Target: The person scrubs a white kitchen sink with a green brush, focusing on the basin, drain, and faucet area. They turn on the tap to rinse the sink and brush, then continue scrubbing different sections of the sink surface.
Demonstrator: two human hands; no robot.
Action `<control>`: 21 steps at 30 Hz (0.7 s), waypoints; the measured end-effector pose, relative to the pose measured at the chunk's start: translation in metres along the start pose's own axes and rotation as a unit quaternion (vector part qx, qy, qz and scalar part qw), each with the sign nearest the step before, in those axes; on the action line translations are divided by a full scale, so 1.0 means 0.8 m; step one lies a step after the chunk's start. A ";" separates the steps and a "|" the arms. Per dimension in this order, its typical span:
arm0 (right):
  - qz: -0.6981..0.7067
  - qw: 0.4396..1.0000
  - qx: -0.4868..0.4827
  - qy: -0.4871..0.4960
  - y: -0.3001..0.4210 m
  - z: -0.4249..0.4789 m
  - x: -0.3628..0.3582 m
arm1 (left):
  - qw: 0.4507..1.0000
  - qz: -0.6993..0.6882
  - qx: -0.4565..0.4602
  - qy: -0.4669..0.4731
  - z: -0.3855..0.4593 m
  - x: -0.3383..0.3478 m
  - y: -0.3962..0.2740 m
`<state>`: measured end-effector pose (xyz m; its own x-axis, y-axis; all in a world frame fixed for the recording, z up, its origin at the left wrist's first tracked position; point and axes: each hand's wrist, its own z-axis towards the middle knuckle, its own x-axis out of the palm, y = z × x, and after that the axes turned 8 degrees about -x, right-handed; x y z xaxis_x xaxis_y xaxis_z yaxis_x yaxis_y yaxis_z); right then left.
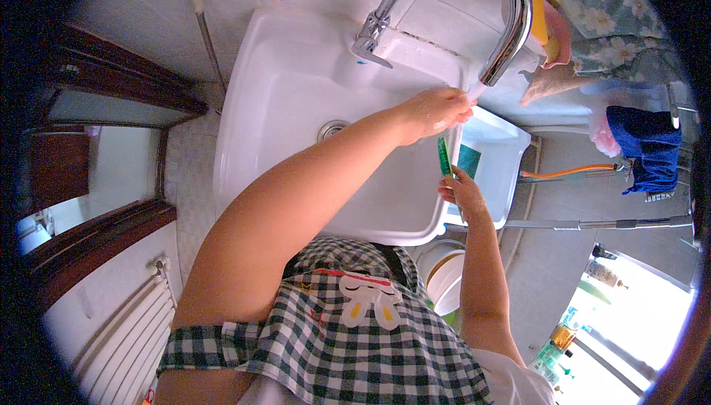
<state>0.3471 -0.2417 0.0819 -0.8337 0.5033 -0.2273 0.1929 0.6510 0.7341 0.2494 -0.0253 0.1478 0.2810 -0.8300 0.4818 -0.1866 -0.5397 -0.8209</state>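
My left hand [439, 109] reaches across the white washbasin [266, 82] and is under the spout of a chrome tap [519, 21]. Water runs from the spout onto its curled fingers; whether anything is inside them cannot be made out. Lower right, my right hand [464, 192] grips a slim green brush [443, 155] at the basin's right rim. The brush's toothed or bristled end points up towards my left hand, and its lower end shows below my fingers. A metal drain [332, 129] is partly covered by my left forearm.
A pale plastic tub [500, 182] stands right of the basin, with a dark green mesh piece [469, 160] in it. The tap's lever [371, 46] is at the basin's back. Stacked basins [444, 277] sit below, right. A blue towel [644, 144] hangs farther right; bottles line the window.
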 end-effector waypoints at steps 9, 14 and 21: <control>0.045 0.998 -0.038 0.004 0.021 -0.003 0.032 | 0.996 -0.056 0.025 -0.061 -0.010 0.012 -0.038; 0.052 0.991 -0.112 0.059 0.119 0.016 0.077 | 0.987 -0.041 0.029 -0.152 -0.030 -0.021 -0.025; 0.126 0.975 -0.178 0.049 0.196 0.034 0.094 | 0.960 -0.079 -0.032 -0.267 -0.072 -0.075 0.021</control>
<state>0.3291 -0.0865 0.1624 -0.8320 0.5534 0.0396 0.2213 0.2656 0.9383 0.1755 0.0072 0.1231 0.7504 -0.5550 0.3589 -0.1546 -0.6753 -0.7212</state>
